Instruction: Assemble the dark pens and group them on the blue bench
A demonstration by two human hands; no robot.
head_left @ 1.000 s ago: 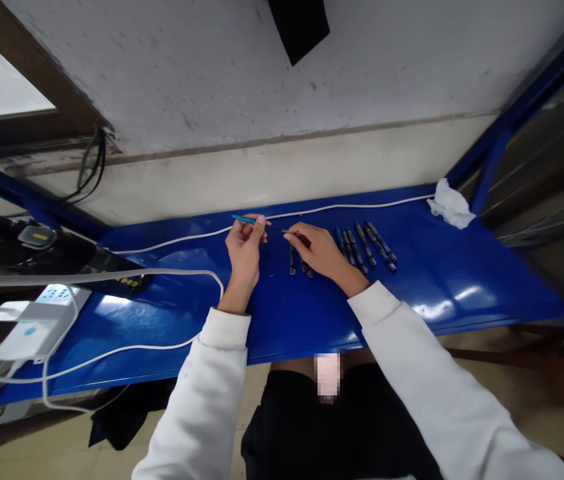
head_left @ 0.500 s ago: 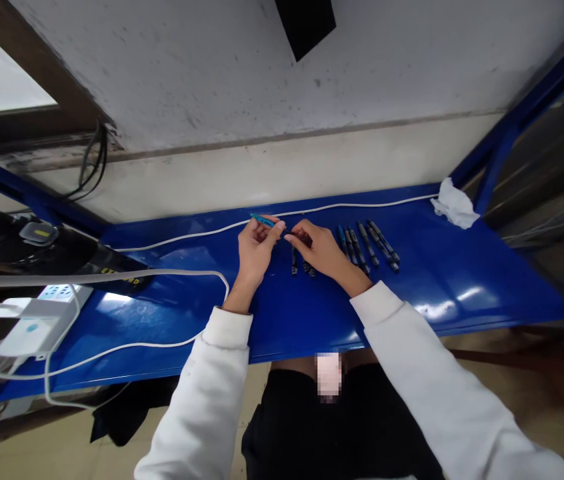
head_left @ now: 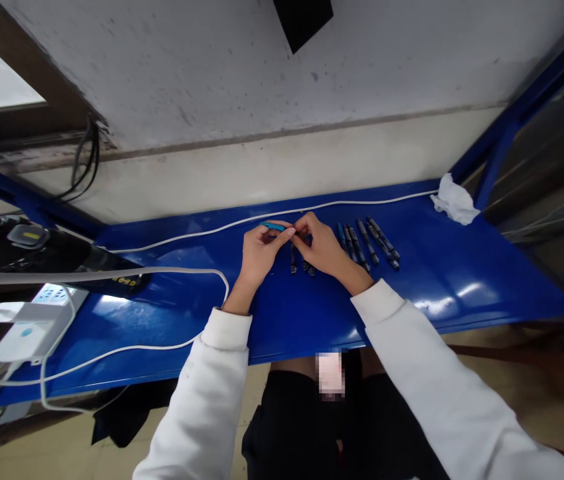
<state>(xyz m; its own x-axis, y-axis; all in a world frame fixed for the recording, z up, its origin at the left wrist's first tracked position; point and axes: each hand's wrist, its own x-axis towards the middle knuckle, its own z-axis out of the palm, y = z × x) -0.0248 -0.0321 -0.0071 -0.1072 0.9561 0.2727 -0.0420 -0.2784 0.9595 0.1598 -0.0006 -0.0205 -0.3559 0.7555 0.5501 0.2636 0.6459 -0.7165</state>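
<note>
A blue pen (head_left: 274, 227) is pinched between the thumb and fingers of my left hand (head_left: 261, 250), its blue end pointing left. My right hand (head_left: 319, 247) is closed with thumb and fingertips meeting my left fingertips at the pen's other end; what it pinches is hidden. Below the hands, partly covered, lie a thin dark piece (head_left: 293, 260) and several small dark pieces (head_left: 309, 268). Just right of my right hand rests a group of dark pens (head_left: 363, 243) on the blue table (head_left: 302, 320), one with a blue part (head_left: 341, 233).
A white cable (head_left: 202, 231) runs along the table's back edge to a crumpled white tissue (head_left: 455, 200). At left are a black bag-like item (head_left: 62, 253), a white power strip (head_left: 37, 327) and looping white cables. A wall stands close behind the table.
My hands have come closer together until the fingertips meet, the left moving slightly right with the blue pen. The dark length visible between them before is now covered. The pens on the table stay put.
</note>
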